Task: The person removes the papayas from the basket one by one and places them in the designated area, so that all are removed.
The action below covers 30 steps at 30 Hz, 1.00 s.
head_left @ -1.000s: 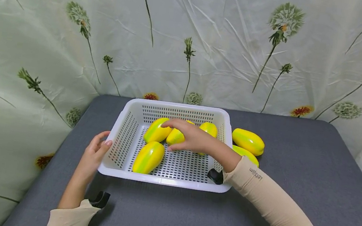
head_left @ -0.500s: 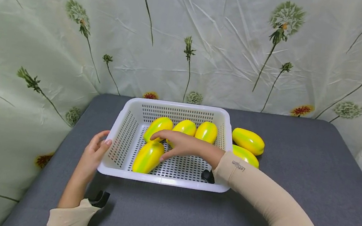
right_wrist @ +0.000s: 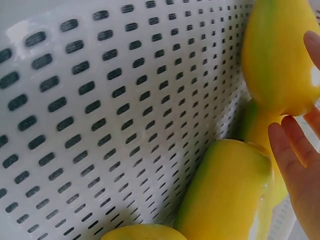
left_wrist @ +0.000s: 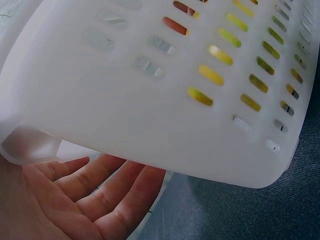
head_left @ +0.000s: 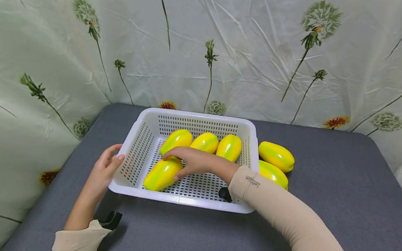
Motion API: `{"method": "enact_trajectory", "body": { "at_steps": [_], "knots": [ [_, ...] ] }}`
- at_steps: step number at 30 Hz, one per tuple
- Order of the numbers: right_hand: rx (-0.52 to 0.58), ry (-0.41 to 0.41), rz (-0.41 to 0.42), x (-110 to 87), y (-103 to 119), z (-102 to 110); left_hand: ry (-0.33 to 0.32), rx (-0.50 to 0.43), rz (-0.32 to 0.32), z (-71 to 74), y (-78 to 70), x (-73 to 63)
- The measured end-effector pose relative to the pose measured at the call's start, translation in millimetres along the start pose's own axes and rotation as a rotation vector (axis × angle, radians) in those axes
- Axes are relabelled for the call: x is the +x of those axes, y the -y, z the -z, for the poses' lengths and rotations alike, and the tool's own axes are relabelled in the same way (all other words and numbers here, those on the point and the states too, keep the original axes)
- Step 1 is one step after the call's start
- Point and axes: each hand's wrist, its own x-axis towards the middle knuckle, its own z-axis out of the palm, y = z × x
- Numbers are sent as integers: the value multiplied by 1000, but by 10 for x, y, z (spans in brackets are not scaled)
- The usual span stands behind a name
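The white slotted plastic basket [head_left: 182, 200] holds several yellow papayas with green streaks. My left hand [head_left: 102, 167] holds the basket's left rim, thumb at the edge; in the left wrist view its fingers [left_wrist: 125, 200] lie outside the wall, under the rim. Inside the basket, my right hand [head_left: 195, 160] grips the upper right end of the front left papaya [head_left: 159, 176], fingers on the far side and thumb on the near side. The right wrist view shows the fingertips [right_wrist: 280, 145] at that papaya's end [right_wrist: 280, 55]. Behind the hand lie a left papaya [head_left: 177, 138], a middle papaya [head_left: 205, 141] and a right papaya [head_left: 230, 145].
To the right of the basket, a papaya [head_left: 277, 156] and another papaya [head_left: 272, 173] lie on the grey cloth-covered table [head_left: 184, 240]. A pale curtain [head_left: 257, 64] with dandelion prints hangs behind the table.
My right hand has moved left and toward me, from above the back papayas to the front left papaya. That papaya has tilted slightly to the left. My left hand stays at the rim.
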Motion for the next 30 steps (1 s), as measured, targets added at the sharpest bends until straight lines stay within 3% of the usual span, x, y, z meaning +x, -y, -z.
{"method": "enact_trajectory", "body": {
  "at_steps": [13,22,30],
  "knots": [
    [-26,-22,-37,40,-7,-41,1,8,14,-4,6,-1],
    [32,-66,-28,10,37,-16,2,19,22,1,1,-5],
    [146,-147,36,-103,131,123,-2,50,19,8,12,14]
  ]
}}
